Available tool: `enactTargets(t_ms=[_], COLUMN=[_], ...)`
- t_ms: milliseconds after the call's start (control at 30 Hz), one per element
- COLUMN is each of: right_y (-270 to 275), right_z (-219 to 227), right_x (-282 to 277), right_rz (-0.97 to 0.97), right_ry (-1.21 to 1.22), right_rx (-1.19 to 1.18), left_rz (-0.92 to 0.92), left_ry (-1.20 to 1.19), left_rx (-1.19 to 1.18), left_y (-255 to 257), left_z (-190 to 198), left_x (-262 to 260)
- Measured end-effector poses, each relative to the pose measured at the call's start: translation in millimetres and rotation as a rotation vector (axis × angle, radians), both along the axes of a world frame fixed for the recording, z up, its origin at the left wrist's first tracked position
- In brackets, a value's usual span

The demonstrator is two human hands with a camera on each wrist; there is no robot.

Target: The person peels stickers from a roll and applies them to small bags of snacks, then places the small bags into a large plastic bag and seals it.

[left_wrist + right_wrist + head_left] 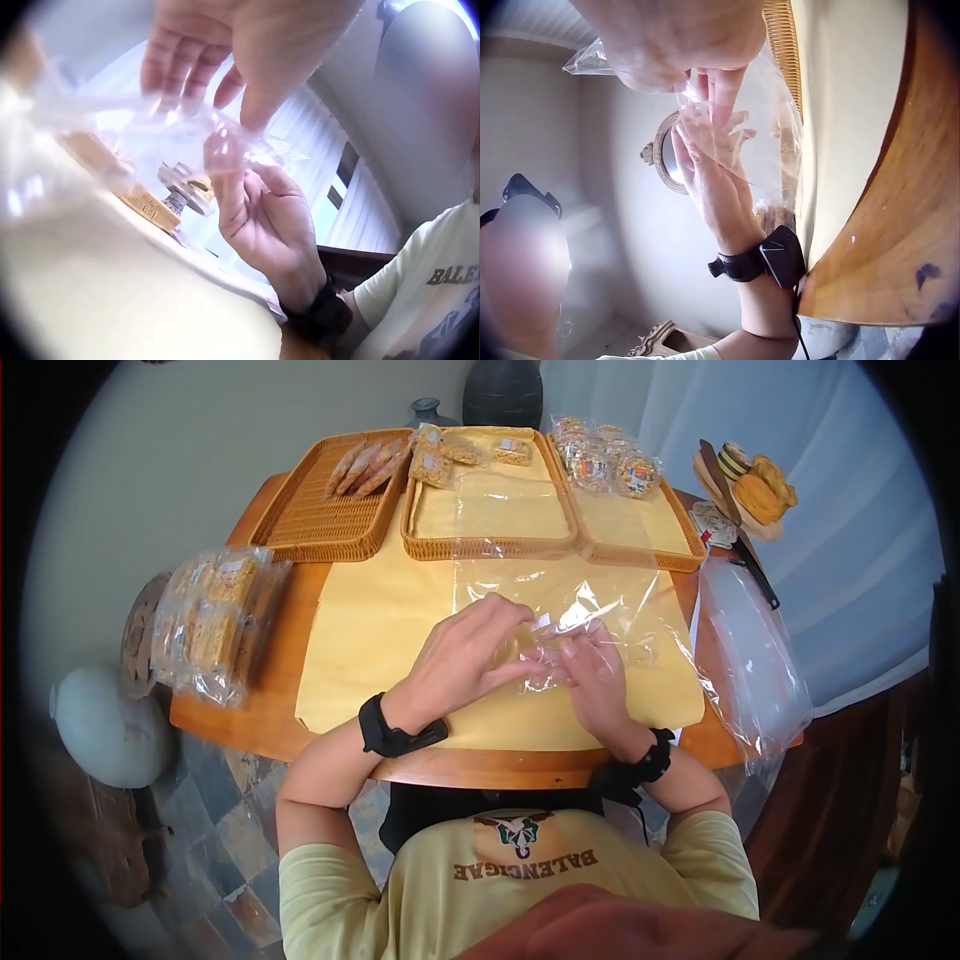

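Note:
A large clear plastic bag is spread above the yellow cloth, its near edge between the two hands. My left hand is at the bag's left side, thumb and fingers spread apart around its edge; in the left wrist view the left hand has its fingers extended behind the film. My right hand pinches the near edge of the bag between thumb and fingers. In the right wrist view the right hand is close to the left hand, with the film between them.
Three wicker trays stand along the back: the left and middle hold wrapped snacks; packs lie on the right one. Packed snacks sit at the left edge, clear bags at right. A knife is beside bread.

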State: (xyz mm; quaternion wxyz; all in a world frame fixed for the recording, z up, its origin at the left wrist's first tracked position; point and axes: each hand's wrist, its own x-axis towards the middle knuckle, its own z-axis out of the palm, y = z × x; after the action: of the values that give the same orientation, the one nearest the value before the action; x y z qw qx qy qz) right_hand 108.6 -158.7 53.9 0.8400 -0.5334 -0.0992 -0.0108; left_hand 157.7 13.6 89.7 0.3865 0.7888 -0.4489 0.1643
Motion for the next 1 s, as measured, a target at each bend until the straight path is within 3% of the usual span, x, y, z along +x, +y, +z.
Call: enactTargets(t_ms=[333,400,500,533,600,700,833,900,933,1000], right_y=[-2,-3,-5,-7,-11,-10,-10,-14,-16,-20], right_z=[0,1,4,5,6,4,3,5,7,11], right_x=[-3,-1,-3,-2,1,1,-1,-4,-4,-4], right_rz=[0.122,0.178,0.032,0.031,0.078,0.071,0.012,-0.171,-0.172,-0.27], right_ry=[-0.088,-0.262,-0.167,-0.169,-0.015,0.01,-0.051,-0.224,-0.224,-0.343], right_rx=[-0.03,-0.101,-0.191,-0.191,-0.194,-0.2,-0.281,-0.483,-0.483,-0.57], left_rz=[0.001,-0.002,-0.075,-0.076,-0.209,-0.179,-0.222,-0.24,-0.241,-0.135], left_ry=[0.018,0.074,0.686,0.684,0.961,1.09,1.114,1.099,1.098,1.006], left_rx=[0.05,0.006,-0.318,-0.317,-0.427,-0.437,-0.432,-0.438,-0.438,-0.484], left_y=[-3,0,4,5,6,7,8,8,7,5], left_z=[0,-6,-18,-22,-26,-21,-25,-25,-24,-19], left_x=[-8,-2,8,11,18,19,23,24,22,17])
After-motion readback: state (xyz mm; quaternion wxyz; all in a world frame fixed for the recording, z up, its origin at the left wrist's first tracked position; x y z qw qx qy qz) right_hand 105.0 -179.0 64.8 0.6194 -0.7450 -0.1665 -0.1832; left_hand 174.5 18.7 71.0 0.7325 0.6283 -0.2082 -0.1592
